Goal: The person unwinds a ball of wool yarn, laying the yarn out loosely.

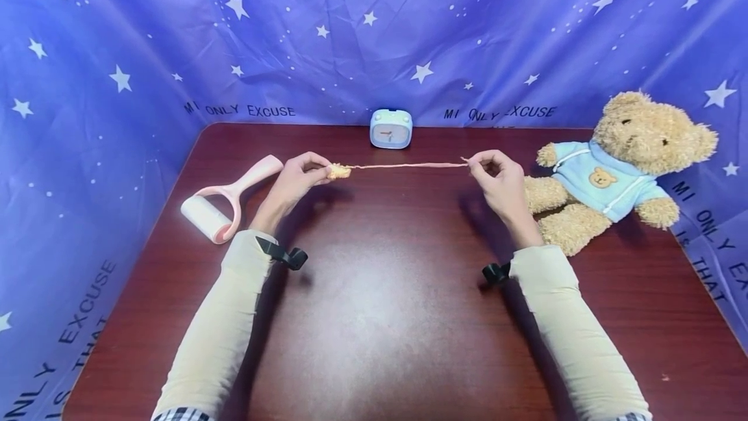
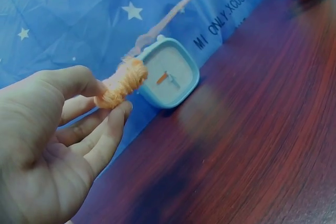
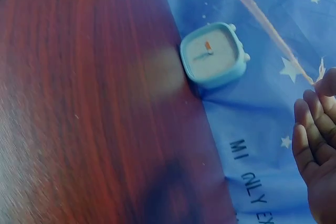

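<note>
My left hand (image 1: 298, 177) pinches a small wound bundle of orange yarn (image 2: 125, 83) between thumb and fingers. From the bundle a thin pink strand (image 1: 409, 165) runs to the right, stretched nearly straight and level above the table. At its far end, my right hand (image 1: 499, 177) pinches the strand between thumb and forefinger. A short loose tail (image 3: 321, 67) sticks out past the right fingertips. In the right wrist view, the other fingers lie below the pinch, and part of the hand is cut off by the frame edge.
A pale blue clock (image 1: 391, 130) stands at the table's back edge, behind the strand. Left of the left forearm lies a pink-handled lint roller (image 1: 207, 216). A teddy bear (image 1: 608, 177) in a blue top sits close by the right hand. Starry blue cloth (image 1: 350, 57) surrounds the brown table (image 1: 386, 343).
</note>
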`<action>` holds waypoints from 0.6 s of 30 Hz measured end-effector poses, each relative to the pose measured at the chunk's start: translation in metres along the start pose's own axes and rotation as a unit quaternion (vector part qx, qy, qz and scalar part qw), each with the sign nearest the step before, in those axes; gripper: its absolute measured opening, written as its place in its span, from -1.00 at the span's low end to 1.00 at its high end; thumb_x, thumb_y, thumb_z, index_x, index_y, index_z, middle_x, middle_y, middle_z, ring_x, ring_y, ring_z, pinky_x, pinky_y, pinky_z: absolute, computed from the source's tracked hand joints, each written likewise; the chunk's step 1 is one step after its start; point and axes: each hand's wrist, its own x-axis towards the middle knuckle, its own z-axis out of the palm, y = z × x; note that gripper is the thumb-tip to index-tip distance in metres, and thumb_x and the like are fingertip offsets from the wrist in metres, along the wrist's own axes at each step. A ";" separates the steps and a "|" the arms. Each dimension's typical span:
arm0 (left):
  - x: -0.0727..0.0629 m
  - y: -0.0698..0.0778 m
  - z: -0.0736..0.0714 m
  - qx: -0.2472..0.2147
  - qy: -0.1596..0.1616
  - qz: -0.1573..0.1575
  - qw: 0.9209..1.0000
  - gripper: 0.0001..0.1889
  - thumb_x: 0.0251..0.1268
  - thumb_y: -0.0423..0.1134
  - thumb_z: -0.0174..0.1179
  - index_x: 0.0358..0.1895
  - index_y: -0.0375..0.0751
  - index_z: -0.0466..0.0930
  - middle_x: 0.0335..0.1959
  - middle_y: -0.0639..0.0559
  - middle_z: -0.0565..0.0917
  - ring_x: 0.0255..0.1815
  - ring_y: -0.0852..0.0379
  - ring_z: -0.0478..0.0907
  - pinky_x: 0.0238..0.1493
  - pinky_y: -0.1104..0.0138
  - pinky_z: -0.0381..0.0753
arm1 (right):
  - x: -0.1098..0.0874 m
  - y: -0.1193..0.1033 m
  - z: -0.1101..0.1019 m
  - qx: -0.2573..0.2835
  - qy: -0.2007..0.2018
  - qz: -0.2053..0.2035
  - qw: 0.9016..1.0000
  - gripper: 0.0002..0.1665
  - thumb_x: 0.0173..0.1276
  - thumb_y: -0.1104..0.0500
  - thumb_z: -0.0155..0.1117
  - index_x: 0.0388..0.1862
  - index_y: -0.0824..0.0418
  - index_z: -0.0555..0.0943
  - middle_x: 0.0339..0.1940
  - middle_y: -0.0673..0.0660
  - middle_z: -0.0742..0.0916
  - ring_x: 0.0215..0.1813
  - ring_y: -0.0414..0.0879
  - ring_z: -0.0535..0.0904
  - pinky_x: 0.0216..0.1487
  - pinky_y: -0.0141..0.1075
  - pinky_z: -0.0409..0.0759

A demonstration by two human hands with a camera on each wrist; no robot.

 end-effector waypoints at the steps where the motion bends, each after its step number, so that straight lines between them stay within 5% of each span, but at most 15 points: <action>1: 0.000 0.000 -0.001 0.004 0.004 -0.003 1.000 -0.85 0.29 -0.48 0.12 -0.12 -0.49 0.48 -0.28 0.02 0.59 -0.29 0.27 0.63 0.04 0.18 0.67 | 0.001 0.000 -0.002 -0.004 0.005 0.000 1.000 -0.85 0.28 0.38 0.22 -0.29 0.53 0.60 -0.57 -0.20 0.61 -0.48 -0.39 0.48 -0.44 -0.61 0.43; 18: 0.000 0.001 -0.015 0.029 0.043 -0.029 0.998 -0.81 0.31 -0.50 0.06 -0.06 -0.53 0.42 -0.27 -0.02 0.54 -0.33 0.31 0.61 0.04 0.29 0.67 | 0.008 0.013 -0.038 -0.045 0.050 0.044 0.997 -0.87 0.32 0.26 0.21 -0.28 0.35 0.62 -0.58 -0.22 0.63 -0.53 -0.38 0.48 -0.52 -0.59 0.42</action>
